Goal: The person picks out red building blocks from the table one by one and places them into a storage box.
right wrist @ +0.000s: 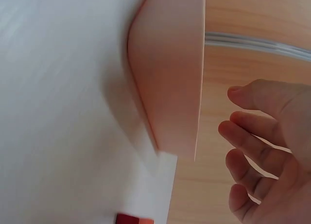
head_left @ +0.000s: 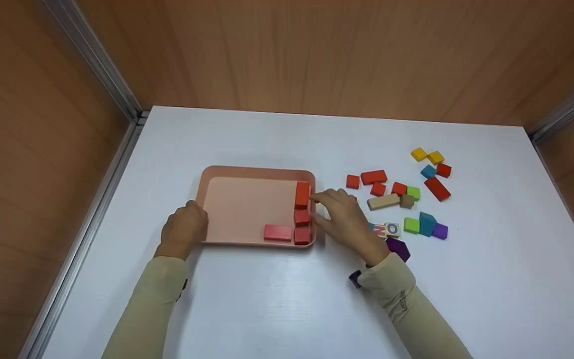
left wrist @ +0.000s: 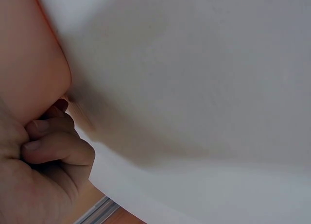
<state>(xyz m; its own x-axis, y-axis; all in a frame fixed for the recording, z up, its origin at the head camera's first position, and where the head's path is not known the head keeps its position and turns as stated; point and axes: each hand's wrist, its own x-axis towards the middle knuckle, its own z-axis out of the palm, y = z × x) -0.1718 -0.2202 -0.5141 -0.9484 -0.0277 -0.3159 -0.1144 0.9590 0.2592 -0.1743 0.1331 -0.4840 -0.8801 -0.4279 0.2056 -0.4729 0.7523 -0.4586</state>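
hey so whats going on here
A person's left hand holds the left end of a pink rectangular tray. Their empty right hand hovers by its right rim. Red box-shaped blocks sit along the tray's right side and near edge, while more multicoloured blocks lie scattered to the right on the white table.

White tabletop (head_left: 277,309), wood-grain back panel (head_left: 307,55), corner rail (head_left: 98,60), probably metal

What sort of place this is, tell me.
Probably a small enclosed workstation or booth: a white tabletop is bounded by wood-grain panels on three sides, with metal framing at the corners.
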